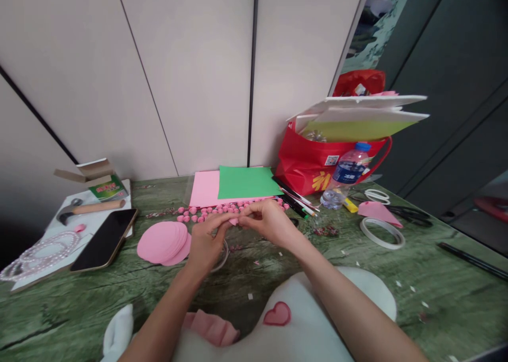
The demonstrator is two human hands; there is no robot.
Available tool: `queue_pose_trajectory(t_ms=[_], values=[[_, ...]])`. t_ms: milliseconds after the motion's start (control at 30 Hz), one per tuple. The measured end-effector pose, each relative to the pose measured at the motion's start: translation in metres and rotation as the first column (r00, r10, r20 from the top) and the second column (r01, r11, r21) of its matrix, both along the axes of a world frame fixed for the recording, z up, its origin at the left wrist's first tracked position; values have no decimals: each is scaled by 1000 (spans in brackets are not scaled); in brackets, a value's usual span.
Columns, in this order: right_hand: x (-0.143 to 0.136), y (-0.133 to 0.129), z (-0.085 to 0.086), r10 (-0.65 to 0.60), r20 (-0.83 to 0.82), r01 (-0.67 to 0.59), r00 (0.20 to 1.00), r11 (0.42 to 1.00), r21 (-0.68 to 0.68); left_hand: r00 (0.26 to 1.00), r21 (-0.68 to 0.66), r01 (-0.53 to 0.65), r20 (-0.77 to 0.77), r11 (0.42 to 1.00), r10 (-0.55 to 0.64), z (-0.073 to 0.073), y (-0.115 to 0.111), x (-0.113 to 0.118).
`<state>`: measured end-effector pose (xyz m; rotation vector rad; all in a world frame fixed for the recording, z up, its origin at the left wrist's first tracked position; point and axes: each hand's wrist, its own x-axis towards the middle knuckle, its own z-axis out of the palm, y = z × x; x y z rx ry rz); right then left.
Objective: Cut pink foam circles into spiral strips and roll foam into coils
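Observation:
My left hand (206, 240) and my right hand (268, 222) meet over the green table (436, 293), fingertips pinched together on a small pink paper piece (234, 221). Just beyond my fingers lies a cluster of several small pink rolled pieces (214, 210). A stack of pink paper circles (162, 242) rests left of my left hand. Pink paper (204, 188) and a green sheet (246, 182) lie flat behind the cluster. A tape ring (222, 259) shows partly under my left hand.
A phone (105, 238), hammer (85, 209), small box (105, 184) and bead string (43, 251) are at left. A red bag (309, 163) with boards, a water bottle (345, 177), pens (296, 198), tape rolls (383, 233) and scissors (413, 214) are at right.

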<state>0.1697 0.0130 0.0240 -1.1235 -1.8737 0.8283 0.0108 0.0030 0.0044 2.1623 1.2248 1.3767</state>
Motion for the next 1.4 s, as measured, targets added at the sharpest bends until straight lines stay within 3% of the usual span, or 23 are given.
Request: queue_pose_trajectory(t_ms=[133,400,833,1133,1400], values=[[-4,-2,-1,-53,78,42,996,990,134,1000,-27,-9,4,1000,9,-2,1,-2],[-2,3,-3,45,-221,-87,974,979,-183,1000,28,-9,-20,1000,10,1,-1,-1],[-3,3,-4,11,-336,-98,942,966,-241,997,136,27,-69,990,-18,-1,0,-2],[-2,4,-6,13,-485,-190,874,928,-319,998,142,21,-67,990,-12,2,-1,-2],[-1,4,-3,-7,-507,-194,862,919,-343,999,104,-8,-47,995,13,5,-3,-1]])
